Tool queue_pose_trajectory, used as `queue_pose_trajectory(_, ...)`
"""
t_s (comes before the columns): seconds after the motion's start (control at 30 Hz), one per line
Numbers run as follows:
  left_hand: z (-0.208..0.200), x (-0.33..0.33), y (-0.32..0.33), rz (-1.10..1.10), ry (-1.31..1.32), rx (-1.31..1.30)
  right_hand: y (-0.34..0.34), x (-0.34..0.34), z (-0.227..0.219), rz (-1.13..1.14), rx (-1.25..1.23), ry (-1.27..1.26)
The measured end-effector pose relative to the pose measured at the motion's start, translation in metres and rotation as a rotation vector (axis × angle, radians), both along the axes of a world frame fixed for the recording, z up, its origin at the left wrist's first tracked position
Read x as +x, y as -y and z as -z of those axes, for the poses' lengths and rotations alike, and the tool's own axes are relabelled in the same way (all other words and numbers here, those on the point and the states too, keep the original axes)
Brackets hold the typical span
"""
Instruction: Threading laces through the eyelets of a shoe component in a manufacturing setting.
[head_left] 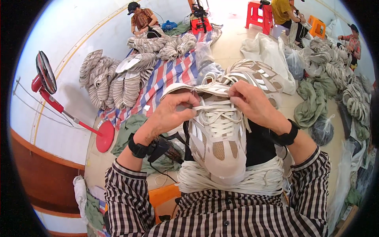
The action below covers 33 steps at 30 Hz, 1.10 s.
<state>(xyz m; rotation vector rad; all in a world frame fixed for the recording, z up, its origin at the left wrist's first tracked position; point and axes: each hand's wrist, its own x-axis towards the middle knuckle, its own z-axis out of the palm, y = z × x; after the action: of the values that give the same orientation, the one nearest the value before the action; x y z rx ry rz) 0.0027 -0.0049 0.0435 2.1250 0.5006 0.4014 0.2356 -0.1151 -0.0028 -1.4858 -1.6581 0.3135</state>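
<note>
A beige and white sneaker [217, 160] rests on my lap, its toe toward me. A cream shoelace [222, 123] is crossed through its lower eyelets. On the left side of the shoe's opening, my left hand [173, 110] pinches the lace between thumb and forefinger. Opposite it, my right hand [252, 103] is closed in a pinch on the lace near the upper eyelets. Another sneaker [262, 75] of the same kind lies just beyond my right hand. Across my lap, below the toe, is a thick bundle of white laces [197, 181].
Stacked shoe uppers [132, 77] lie on a striped sheet [173, 75] at the far left. A red floor fan [51, 98] stands left. Plastic bags [272, 55], green cloth [316, 98] and more uppers fill the right. Three people sit beyond, near a red stool [258, 17].
</note>
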Motion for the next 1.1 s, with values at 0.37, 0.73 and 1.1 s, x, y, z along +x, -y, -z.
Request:
queue_pose_trajectory(0.37,-0.005,0.0,0.0,0.012,-0.028,-0.112,0.007,-0.008,-0.002,-0.016,0.159,0.325)
queue_pose_trajectory(0.73,-0.003,0.031,-0.01,-0.018,0.062,0.047,-0.007,0.003,-0.009,-0.119,0.043,0.114)
queue_pose_trajectory(1.1,-0.009,0.057,-0.013,0.042,-0.228,0.126,-0.011,0.025,0.001,-0.324,-0.152,-0.228)
